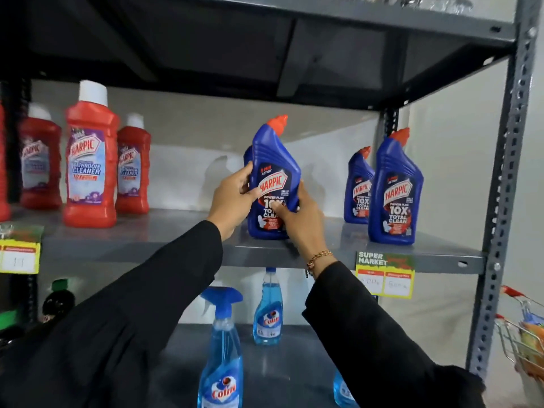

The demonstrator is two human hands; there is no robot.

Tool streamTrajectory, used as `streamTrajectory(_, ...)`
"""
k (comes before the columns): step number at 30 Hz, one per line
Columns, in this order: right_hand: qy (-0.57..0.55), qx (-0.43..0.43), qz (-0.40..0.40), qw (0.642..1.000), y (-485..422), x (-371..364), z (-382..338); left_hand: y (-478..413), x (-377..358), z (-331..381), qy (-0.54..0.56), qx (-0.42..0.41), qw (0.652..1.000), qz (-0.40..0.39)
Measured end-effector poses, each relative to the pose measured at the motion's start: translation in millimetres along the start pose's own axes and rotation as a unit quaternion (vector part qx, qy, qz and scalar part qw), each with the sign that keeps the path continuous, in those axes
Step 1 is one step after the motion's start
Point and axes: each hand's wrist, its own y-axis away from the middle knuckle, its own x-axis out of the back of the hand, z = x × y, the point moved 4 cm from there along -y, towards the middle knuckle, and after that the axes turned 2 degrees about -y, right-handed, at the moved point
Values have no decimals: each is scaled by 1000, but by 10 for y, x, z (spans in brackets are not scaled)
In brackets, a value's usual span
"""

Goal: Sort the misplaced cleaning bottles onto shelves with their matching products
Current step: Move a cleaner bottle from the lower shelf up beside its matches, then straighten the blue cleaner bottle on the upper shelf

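From my feed, I take the grey middle shelf [176,248] as my landmark. At its left end stand red bottles: one large red bottle [90,160] at the front, with smaller red bottles [133,169] behind it on either side. A yellow price tag [20,257] hangs on the shelf's front edge below them. Near the middle of the shelf, my left hand [232,198] curls its fingers around the left side of a blue bottle [272,184], and my right hand [300,219] clasps its lower right side, thumb across the label. The bottle is upright, its base at the shelf surface; I cannot tell whether it rests there. Further right on the same shelf stand two matching blue bottles [396,192], one behind the other. Below the shelf, pale blue spray bottles [222,348] stand on the next level. Right of the shelf's post sits a wire cart [521,340].
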Motion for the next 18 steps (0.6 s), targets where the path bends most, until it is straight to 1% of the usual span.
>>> streamTrajectory(6, -2, -7, -10, 1000, -150, -78, 167, -175, -24, -239, 13, 20, 1000, -1)
streamTrajectory(10, 11, -7, -2, 1000, -139, -70, 179, -156, -14, -191, -4, 18, 1000, 10)
streamTrajectory(11, 16, 10, 16, 1000, -100, -65, 172, -115, 16, -151, -42, -5, 999, 31)
streamTrajectory(12, 19, 46, 45, 998, -33, -44, 151, -37, 56, -91, -89, -42, 993, 67)
streamTrajectory(13, 24, 99, 81, 991, 88, -25, 121, 100, 98, -34, -122, -90, 982, 115)
streamTrajectory(15, 33, 213, 140, 966, 439, -40, 125, 501, 145, -20, -124, -198, 951, 204)
streamTrajectory(16, 36, 251, 144, 957, 683, -107, 229, 765, 140, -129, -120, -247, 933, 233)
streamTrajectory(17, 48, 287, 128, 948, 886, -178, 340, 988, 106, -245, -123, -290, 915, 250)
streamTrajectory(18, 67, 298, 89, 948, 1180, -308, 539, 1278, 70, -462, -135, -299, 912, 248)
